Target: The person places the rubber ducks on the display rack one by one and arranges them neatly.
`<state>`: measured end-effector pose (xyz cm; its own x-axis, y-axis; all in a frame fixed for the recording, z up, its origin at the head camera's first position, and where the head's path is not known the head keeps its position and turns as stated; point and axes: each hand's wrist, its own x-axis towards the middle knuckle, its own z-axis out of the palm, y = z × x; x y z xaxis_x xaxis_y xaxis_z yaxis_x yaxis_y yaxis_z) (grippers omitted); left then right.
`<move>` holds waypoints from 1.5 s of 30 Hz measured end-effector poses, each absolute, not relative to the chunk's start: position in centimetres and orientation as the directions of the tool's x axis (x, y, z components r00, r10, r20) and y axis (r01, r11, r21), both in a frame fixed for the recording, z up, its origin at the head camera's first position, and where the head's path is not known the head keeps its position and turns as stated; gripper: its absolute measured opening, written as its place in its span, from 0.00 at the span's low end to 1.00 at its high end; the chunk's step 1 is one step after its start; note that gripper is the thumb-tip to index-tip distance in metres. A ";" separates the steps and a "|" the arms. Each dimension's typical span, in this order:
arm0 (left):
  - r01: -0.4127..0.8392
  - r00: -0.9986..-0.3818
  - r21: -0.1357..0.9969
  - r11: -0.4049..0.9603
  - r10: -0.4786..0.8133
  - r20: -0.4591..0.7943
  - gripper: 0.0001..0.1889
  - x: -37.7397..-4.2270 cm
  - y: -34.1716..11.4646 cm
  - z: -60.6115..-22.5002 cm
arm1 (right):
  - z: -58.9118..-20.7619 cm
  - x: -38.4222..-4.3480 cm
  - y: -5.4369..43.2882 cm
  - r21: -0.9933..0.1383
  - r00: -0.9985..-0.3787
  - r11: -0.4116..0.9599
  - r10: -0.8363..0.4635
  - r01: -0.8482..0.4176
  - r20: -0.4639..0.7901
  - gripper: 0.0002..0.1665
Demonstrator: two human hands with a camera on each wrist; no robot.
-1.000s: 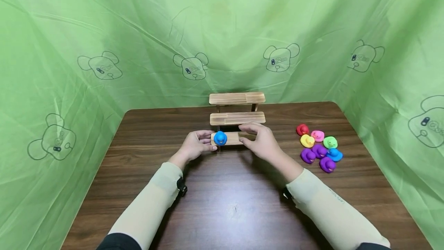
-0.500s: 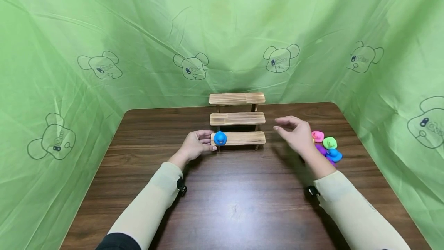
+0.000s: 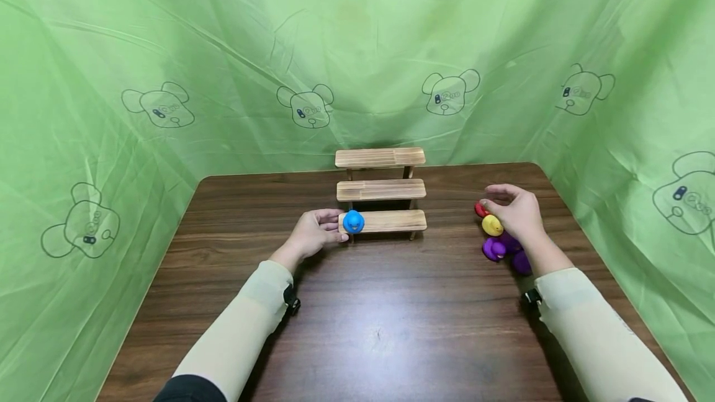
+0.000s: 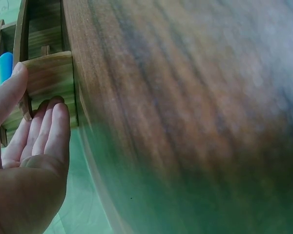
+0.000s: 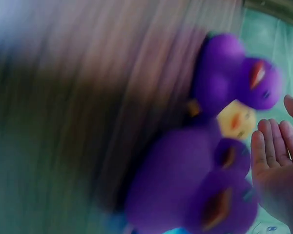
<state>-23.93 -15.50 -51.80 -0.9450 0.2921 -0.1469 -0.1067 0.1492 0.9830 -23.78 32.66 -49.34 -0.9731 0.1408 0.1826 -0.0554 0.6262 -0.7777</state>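
Observation:
A three-tier wooden step stand (image 3: 391, 221) stands at the back of the table. At its lowest step's left end is my left hand (image 3: 314, 233), holding that end between thumb and fingers. A blue rubber duck (image 3: 353, 221) sits on this step, right beside the fingertips; in the left wrist view the thumb (image 4: 12, 90) lies near it. My right hand (image 3: 516, 211) hovers over the duck group at the right, fingers spread from the thumb and nothing visibly held. Below it show a red duck (image 3: 481, 209), a yellow duck (image 3: 493, 225) and purple ducks (image 5: 171, 180).
The brown wooden table (image 3: 357, 327) has a green cloth (image 3: 368, 48) with printed mouse faces hanging behind and at both sides. The right hand and forearm cover the other ducks of the group in the head view.
My right hand has left the lowest step and moved right, over the duck group. The left hand and the blue duck on the step have stayed put.

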 end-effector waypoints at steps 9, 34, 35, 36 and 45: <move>-0.099 -0.952 0.981 0.166 0.270 -0.142 0.33 -23.8 -15.4 -51.5 | -50.3 -24.6 34.6 -0.723 -0.994 0.691 0.086 0.010 0.069 0.33; -0.107 -0.949 0.982 0.157 0.278 -0.148 0.34 -23.9 -15.5 -51.6 | -51.2 -25.4 35.2 -0.658 -1.000 0.752 0.021 0.026 -0.015 0.30; -0.106 -0.949 0.982 0.158 0.278 -0.147 0.34 -23.9 -15.5 -51.6 | -51.2 -25.4 35.2 -0.657 -1.000 0.753 0.023 0.028 -0.016 0.30; -0.105 -0.950 0.982 0.157 0.277 -0.146 0.34 -23.9 -15.5 -51.6 | -51.2 -25.4 35.2 -0.656 -1.000 0.754 0.026 0.030 -0.016 0.30; -0.102 -0.950 0.982 0.160 0.278 -0.144 0.35 -23.8 -15.4 -51.6 | -51.3 -25.3 35.1 -0.650 -0.999 0.759 0.033 0.026 -0.002 0.26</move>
